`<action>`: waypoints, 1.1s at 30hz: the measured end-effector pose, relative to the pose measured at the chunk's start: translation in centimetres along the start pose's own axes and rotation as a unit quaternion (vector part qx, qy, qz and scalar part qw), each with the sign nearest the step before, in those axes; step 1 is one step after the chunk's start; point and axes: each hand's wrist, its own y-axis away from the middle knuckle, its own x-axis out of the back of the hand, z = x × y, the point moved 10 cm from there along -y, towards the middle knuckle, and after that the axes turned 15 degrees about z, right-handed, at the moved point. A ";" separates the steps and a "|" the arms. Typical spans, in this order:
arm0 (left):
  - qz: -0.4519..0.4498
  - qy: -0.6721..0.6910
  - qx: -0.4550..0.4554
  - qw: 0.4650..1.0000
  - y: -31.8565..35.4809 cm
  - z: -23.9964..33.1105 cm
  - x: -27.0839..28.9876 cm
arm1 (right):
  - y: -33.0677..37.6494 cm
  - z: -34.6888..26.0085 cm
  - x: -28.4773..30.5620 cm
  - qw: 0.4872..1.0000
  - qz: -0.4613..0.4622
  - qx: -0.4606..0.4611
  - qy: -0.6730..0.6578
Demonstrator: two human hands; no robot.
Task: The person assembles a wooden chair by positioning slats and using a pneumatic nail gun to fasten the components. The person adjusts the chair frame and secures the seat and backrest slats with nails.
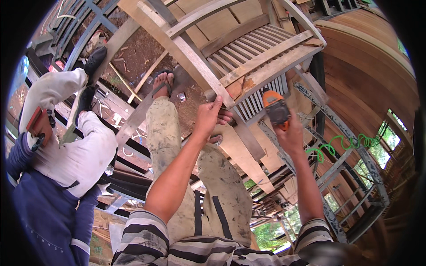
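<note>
A slatted wooden chair (pixel 248 57) lies tipped on its side in front of me. My left hand (pixel 211 116) grips the corner where its leg meets the seat frame. My right hand (pixel 288 133) holds an orange and black power tool (pixel 276 107), its head pressed close to the slats under the seat edge. A green coiled air hose (pixel 341 144) trails off to the right of that hand. My legs in dusty trousers and a sandalled foot (pixel 162 84) stretch out below the chair.
Another person in white trousers and a blue top (pixel 66 155) is at the left, one foot in a black shoe (pixel 94 60). Metal bars (pixel 128 155), wooden planks (pixel 242 150) and a metal frame (pixel 337 133) surround me. Curved wooden panels (pixel 372 57) stand at right.
</note>
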 end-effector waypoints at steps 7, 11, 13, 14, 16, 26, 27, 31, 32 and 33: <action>0.201 -0.072 -0.019 0.977 -1.1 -0.5 6.5 | -8.7 -10.3 2.9 0.954 -0.258 0.035 0.148; 0.153 0.074 0.052 0.984 -1.2 -0.9 5.0 | -11.2 -14.1 -1.8 0.878 -0.440 -0.102 0.159; 0.109 0.153 0.189 0.964 -1.3 -3.1 4.8 | -11.5 -14.3 -4.0 0.857 -0.476 -0.116 0.157; 0.085 0.191 0.255 0.944 -1.1 -4.1 4.3 | -11.6 -14.4 -5.0 0.847 -0.494 -0.124 0.155; 0.062 0.242 0.251 0.935 -2.2 -5.2 4.1 | -11.6 -15.4 -7.0 0.820 -0.533 -0.123 0.168; 0.107 -0.034 -0.210 0.971 -0.5 4.4 4.6 | -12.7 -15.9 -10.0 0.779 -0.576 -0.117 0.218; 0.108 -0.063 -0.223 0.967 -0.4 4.8 4.6 | -12.7 -15.9 -10.0 0.778 -0.575 -0.111 0.227; 0.111 -0.112 -0.267 0.951 -0.5 5.6 4.8 | -12.7 -16.6 -10.1 0.784 -0.565 -0.094 0.240; 0.111 -0.107 -0.276 0.949 -0.5 5.7 4.8 | -12.7 -16.7 -10.1 0.787 -0.562 -0.090 0.237; 0.116 -0.107 -0.279 0.947 -0.4 5.9 4.9 | -12.7 -16.8 -10.2 0.786 -0.564 -0.090 0.238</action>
